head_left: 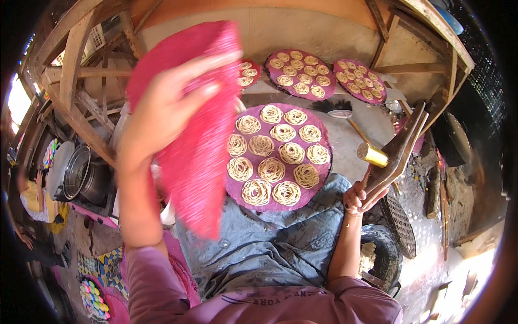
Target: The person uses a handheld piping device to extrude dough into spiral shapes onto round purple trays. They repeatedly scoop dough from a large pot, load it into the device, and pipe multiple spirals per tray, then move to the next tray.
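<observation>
My left hand [170, 100] is raised and smeared by motion, gripping a pink-red woven mat [197, 167] that hangs tilted and looks bare on the side I see. Low on the right, my right hand [359, 197] is closed round the handles of a wooden hand press [398, 154] with a brass cylinder [372, 154] sticking out to the left. Between my hands, by my knees, lies a round purple mat [245, 190] bearing several flat nests of pale dough strings [271, 169].
Beyond stand more round mats with dough nests [301, 74], [360, 81]. A black brush [332, 105] lies past the near mat. Beside my right forearm are a dark pot [386, 254] and a woven fan-like piece [398, 224]. Metal pots [91, 175] and wooden beams [75, 119] are left; another person [35, 200] sits there.
</observation>
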### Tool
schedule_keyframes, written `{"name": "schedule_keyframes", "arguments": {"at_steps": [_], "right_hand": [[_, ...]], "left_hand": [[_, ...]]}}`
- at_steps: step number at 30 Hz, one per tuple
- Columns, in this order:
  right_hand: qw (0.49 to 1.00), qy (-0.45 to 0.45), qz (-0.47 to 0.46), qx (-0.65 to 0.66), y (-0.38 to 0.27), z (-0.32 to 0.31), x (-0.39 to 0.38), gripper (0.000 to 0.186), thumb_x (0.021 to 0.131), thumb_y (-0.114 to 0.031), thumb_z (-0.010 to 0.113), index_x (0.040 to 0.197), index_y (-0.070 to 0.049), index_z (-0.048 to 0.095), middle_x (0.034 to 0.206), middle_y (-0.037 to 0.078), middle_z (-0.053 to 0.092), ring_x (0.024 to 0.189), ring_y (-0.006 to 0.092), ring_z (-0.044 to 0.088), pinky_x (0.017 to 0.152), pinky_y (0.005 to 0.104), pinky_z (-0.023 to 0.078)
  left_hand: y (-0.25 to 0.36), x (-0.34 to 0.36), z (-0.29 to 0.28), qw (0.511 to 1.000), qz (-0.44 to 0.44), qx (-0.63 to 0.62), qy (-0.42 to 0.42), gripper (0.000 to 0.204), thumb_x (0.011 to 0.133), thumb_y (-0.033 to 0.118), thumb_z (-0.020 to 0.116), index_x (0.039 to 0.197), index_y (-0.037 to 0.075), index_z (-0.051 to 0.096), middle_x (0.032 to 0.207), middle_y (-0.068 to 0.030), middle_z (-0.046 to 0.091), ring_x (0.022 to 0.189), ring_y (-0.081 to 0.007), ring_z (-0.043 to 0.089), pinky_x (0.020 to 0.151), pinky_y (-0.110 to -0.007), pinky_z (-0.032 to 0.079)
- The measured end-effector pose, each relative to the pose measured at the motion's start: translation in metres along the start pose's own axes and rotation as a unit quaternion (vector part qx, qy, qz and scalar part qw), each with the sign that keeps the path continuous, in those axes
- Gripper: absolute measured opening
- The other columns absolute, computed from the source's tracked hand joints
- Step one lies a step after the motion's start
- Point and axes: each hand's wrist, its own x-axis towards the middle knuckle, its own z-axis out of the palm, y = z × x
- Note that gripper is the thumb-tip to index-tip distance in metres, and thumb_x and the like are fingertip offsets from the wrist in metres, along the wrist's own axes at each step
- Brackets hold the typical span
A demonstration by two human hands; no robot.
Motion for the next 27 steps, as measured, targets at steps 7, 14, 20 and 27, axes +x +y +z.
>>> {"name": "schedule_keyframes", "arguments": {"at_steps": [7,14,20,27], "right_hand": [[0.999,-0.039,-0.022,0.03,-0.01,0.017,-0.004,0.088,0.085,-0.071,0.05,0.154,-0.031,0.012,0.071,0.004,0.045,0.037,0.0068,0.028,0.033,0.0224,0.026],[0.997,-0.056,-0.044,0.019,-0.023,0.035,-0.012,0.085,0.087,-0.066,0.054,0.153,-0.03,0.014,0.071,0.003,0.047,0.037,0.0069,0.033,0.034,0.0216,0.03],[0.995,-0.064,-0.064,0.032,-0.023,0.043,-0.007,0.085,0.087,-0.063,0.055,0.153,-0.026,0.017,0.069,0.002,0.046,0.037,0.007,0.034,0.032,0.0224,0.03],[0.998,-0.053,-0.023,0.022,-0.017,0.04,-0.001,0.086,0.086,-0.066,0.055,0.153,-0.028,0.018,0.069,0.003,0.048,0.036,0.0082,0.031,0.032,0.0231,0.028]], "left_hand": [[-0.018,0.072,0.043,0.966,0.039,-0.241,0.091,0.049,0.087,0.006,0.068,0.133,-0.003,0.052,0.119,-0.0059,0.063,0.103,-0.0106,0.058,0.097,-0.026,0.043],[-0.11,0.01,0.086,0.947,-0.176,-0.251,0.098,0.06,0.085,0.01,0.07,0.138,-0.001,0.046,0.144,-0.0135,0.046,0.134,-0.0192,0.041,0.113,-0.032,0.026],[-0.165,-0.057,0.156,0.915,-0.296,-0.267,0.064,0.06,0.085,0.002,0.067,0.14,0.0,0.044,0.143,-0.0132,0.046,0.13,-0.0182,0.043,0.108,-0.03,0.033],[-0.202,-0.089,0.185,0.946,-0.28,-0.155,0.057,0.056,0.083,0.003,0.069,0.135,-0.003,0.049,0.13,-0.0156,0.057,0.117,-0.0197,0.055,0.102,-0.031,0.04]]}}
